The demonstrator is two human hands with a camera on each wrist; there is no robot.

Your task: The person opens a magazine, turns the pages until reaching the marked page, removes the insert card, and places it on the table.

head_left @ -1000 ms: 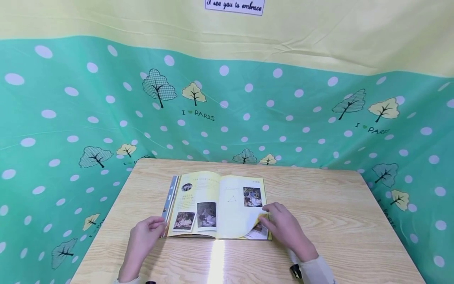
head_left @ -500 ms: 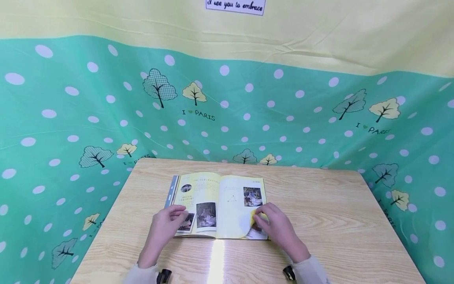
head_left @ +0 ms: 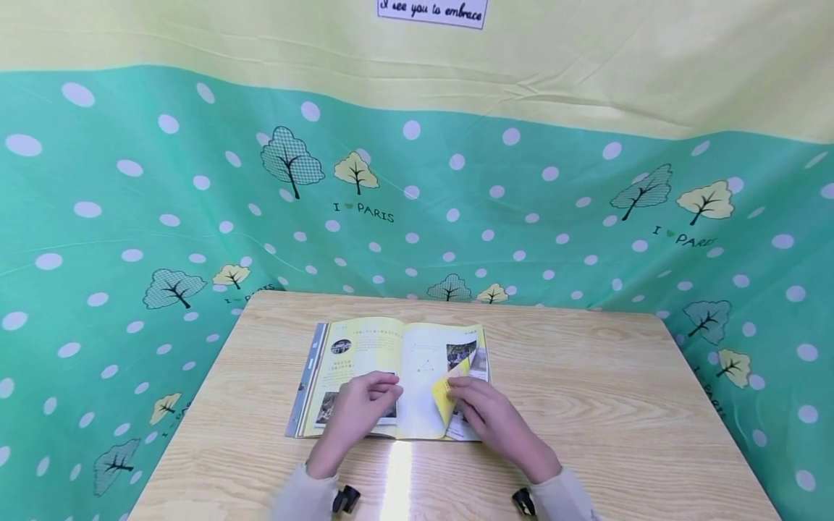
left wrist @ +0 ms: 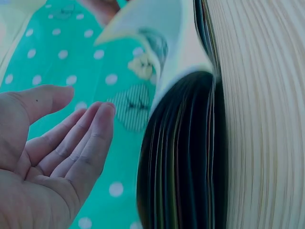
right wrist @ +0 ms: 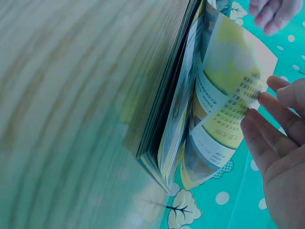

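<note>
An open book (head_left: 368, 333) lies on the table, its left page printed with text and pictures. My right hand (head_left: 495, 420) is over the right half, fingertips against the yellow underside of a lifted page (head_left: 442, 398) that curls toward the spine. In the right wrist view, the fingers of that hand (right wrist: 281, 138) stretch out to the page's edge, with the thumb beside them. Over the lower left page, my left hand (head_left: 358, 409) hovers near the spine and covers part of a picture. The left wrist view shows the left hand (left wrist: 57, 148) holding nothing, fingers extended and thumb apart.
The light wooden table (head_left: 606, 391) spreads around the book. A green dotted cloth with printed trees (head_left: 456, 202) hangs behind it and at both sides. A bright strip of reflected light (head_left: 399, 481) falls on the wood below the spine.
My left hand has moved right from the book's left edge to near the spine. My right hand has moved left, and the page corner is lifted and curled farther over.
</note>
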